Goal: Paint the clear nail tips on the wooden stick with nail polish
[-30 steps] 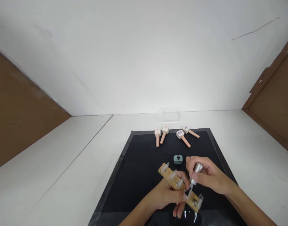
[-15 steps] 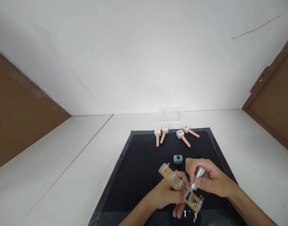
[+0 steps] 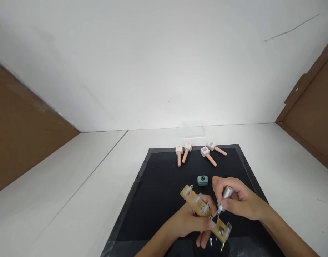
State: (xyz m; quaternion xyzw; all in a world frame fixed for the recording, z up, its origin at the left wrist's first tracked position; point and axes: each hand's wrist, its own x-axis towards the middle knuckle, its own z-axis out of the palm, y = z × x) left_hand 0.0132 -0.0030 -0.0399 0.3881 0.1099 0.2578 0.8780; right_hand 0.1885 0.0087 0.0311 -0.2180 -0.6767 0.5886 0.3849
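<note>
My left hand grips a narrow wooden strip that slants down to the right. Several clear nail tips stick up along it. Between the fingers of my right hand is a nail polish brush with a silver cap. Its bristle end points down at a nail tip near my left thumb; whether it touches I cannot tell. Just beyond both hands stands a squat teal nail polish bottle, uncapped, with a dark round mouth.
Two nail polish bottles with peach caps lie at the mat's back edge. Two more with purple labels lie to their right. The black mat sits on a white table. Brown panels flank both sides.
My right hand and the brush have shifted slightly upward, and the brush stands a little steeper. My left hand and the wooden strip have stayed almost still.
</note>
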